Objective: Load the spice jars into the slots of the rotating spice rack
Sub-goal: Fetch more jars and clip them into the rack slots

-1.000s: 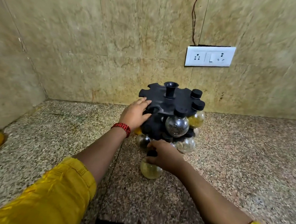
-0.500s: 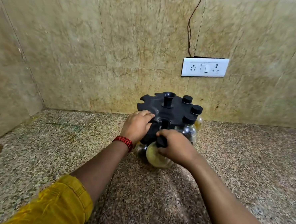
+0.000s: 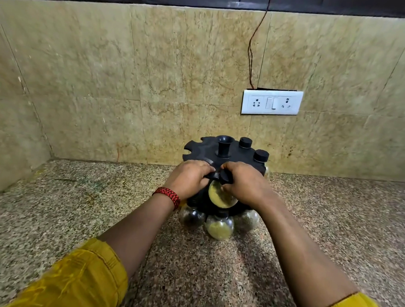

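Black plastic rack (image 3: 225,152) stands at the centre of the frame on the speckled granite tabletop (image 3: 75,207), close to the tiled wall (image 3: 154,79). It has a notched round top with a short centre post, and empty slots show along its upper left edge. Two black-capped jars (image 3: 261,155) sit in slots at its upper right. Three round clear jars hang on the lower tier: a dark one, a yellow-green one (image 3: 219,226) and a greyish one.

Right hand (image 3: 247,182) pinches the black cap of a round jar (image 3: 221,197) of pale yellow powder, holding it at the near rim of the top tier. Left hand (image 3: 188,178) has its fingers curled over the rim just left of that cap; a red thread band (image 3: 168,196) circles the wrist.

Half a second ago the jar hung lower, in front of the rack; now it is up at the rim, and the left hand has shifted closer to it. A white socket plate (image 3: 272,103) sits on the wall at upper right
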